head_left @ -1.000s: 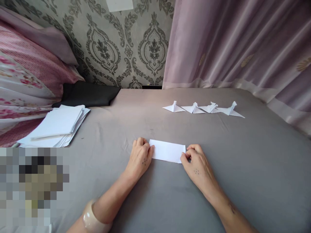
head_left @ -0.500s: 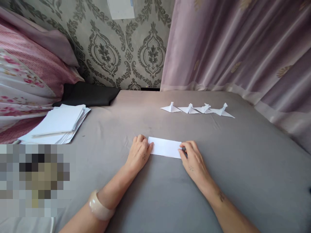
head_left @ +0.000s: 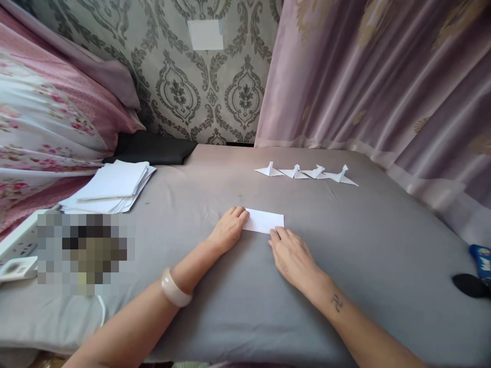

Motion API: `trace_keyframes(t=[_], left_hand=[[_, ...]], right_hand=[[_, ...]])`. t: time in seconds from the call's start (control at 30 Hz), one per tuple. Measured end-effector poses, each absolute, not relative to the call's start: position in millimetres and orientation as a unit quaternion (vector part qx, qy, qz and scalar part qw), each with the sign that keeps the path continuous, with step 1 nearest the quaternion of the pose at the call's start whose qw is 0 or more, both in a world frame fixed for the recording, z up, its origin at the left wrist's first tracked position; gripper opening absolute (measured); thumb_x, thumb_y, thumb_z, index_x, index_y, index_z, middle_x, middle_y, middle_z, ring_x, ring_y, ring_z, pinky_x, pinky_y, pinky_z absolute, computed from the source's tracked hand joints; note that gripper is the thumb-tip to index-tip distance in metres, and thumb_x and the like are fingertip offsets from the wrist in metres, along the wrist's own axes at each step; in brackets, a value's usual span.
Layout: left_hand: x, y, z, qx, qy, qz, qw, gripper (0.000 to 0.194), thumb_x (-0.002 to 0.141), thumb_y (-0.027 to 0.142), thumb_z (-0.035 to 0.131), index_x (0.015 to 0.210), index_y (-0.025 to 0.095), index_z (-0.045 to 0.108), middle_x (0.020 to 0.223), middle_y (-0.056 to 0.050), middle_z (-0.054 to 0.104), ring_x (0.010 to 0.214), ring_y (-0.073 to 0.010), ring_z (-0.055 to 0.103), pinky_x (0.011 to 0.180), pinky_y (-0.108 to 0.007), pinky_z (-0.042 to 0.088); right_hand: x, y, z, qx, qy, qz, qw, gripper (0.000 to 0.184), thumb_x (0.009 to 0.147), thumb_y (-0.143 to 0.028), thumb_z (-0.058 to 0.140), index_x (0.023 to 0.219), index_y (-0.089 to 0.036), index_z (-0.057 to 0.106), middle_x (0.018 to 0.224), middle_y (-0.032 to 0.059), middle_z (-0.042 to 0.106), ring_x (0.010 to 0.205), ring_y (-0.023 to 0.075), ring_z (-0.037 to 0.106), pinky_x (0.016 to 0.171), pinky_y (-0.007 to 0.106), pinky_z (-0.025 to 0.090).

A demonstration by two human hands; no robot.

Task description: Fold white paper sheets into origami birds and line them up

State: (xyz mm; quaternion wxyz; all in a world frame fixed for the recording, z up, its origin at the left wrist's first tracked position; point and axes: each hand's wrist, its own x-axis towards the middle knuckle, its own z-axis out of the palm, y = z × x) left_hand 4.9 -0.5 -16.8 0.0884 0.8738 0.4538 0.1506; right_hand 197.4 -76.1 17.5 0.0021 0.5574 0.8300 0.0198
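Note:
A folded strip of white paper lies on the grey cloth in front of me. My left hand covers its left end, fingers closed over the paper and the thumb mostly hidden. At the near right edge, the fingertips of my right hand are drawn together on the paper, leaving its upper right corner uncovered. Beyond the hands, several folded white paper birds stand in a row, wings touching.
Back left are a stack of white sheets and a black folded item. A white power strip lies at left beside a blurred patch. A black rounded object and a blue packet sit at far right.
My right hand has shifted from the strip's right end to its near edge. The left hand now covers more of the left end. The view has shifted, bringing items at both sides into sight.

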Motion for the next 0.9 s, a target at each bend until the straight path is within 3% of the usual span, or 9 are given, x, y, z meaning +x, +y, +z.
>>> trace_keyframes(t=[0.17, 0.37, 0.5, 0.67, 0.9], left_hand=[[-12.2, -3.8, -22.3, 0.858, 0.45, 0.208, 0.138, 0.028, 0.093, 0.02, 0.042, 0.115, 0.02, 0.059, 0.119, -0.01, 0.058, 0.104, -0.0234, 0.051, 0.093, -0.038, 0.042], [-18.9, -4.2, -17.3, 0.833, 0.454, 0.245, 0.201, 0.029, 0.087, 0.013, 0.045, 0.108, 0.019, 0.064, 0.119, -0.01, 0.061, 0.109, -0.0221, 0.056, 0.096, -0.039, 0.042], [-24.0, 0.3, -20.8, 0.831, 0.43, 0.265, 0.235, 0.033, 0.084, 0.008, 0.044, 0.108, 0.019, 0.064, 0.119, -0.01, 0.062, 0.112, -0.0213, 0.056, 0.098, -0.038, 0.041], [-28.7, 3.9, -24.6, 0.835, 0.415, 0.264, 0.247, 0.036, 0.085, 0.009, 0.043, 0.11, 0.019, 0.065, 0.121, -0.011, 0.062, 0.113, -0.0223, 0.056, 0.099, -0.04, 0.041], [-28.4, 4.2, -20.8, 0.834, 0.423, 0.249, 0.25, 0.033, 0.087, 0.01, 0.043, 0.102, 0.02, 0.07, 0.118, -0.009, 0.064, 0.11, -0.0211, 0.058, 0.098, -0.039, 0.042]], right_hand=[[176.6, -89.0, 10.7, 0.6, 0.798, 0.051, -0.004, 0.054, 0.095, -0.037, 0.036, 0.13, 0.002, 0.05, 0.13, 0.0311, 0.051, 0.119, 0.0364, 0.05, 0.097, 0.046, 0.037], [146.1, -83.5, 24.7, 0.632, 0.775, 0.012, 0.03, 0.063, 0.092, -0.053, 0.039, 0.143, -0.016, 0.04, 0.12, 0.0366, 0.055, 0.101, 0.0424, 0.06, 0.079, 0.052, 0.039], [127.4, -73.8, 32.1, 0.649, 0.755, -0.004, 0.091, 0.073, 0.088, -0.063, 0.037, 0.148, -0.022, 0.03, 0.116, 0.0359, 0.059, 0.103, 0.0462, 0.058, 0.076, 0.054, 0.037], [121.0, -69.7, 33.2, 0.654, 0.746, -0.007, 0.129, 0.073, 0.088, -0.065, 0.034, 0.149, -0.027, 0.025, 0.121, 0.0342, 0.057, 0.102, 0.0452, 0.059, 0.076, 0.053, 0.035], [134.6, -78.0, 29.4, 0.634, 0.763, 0.033, 0.117, 0.064, 0.092, -0.058, 0.034, 0.145, -0.023, 0.037, 0.123, 0.0333, 0.056, 0.097, 0.039, 0.062, 0.077, 0.047, 0.037]])
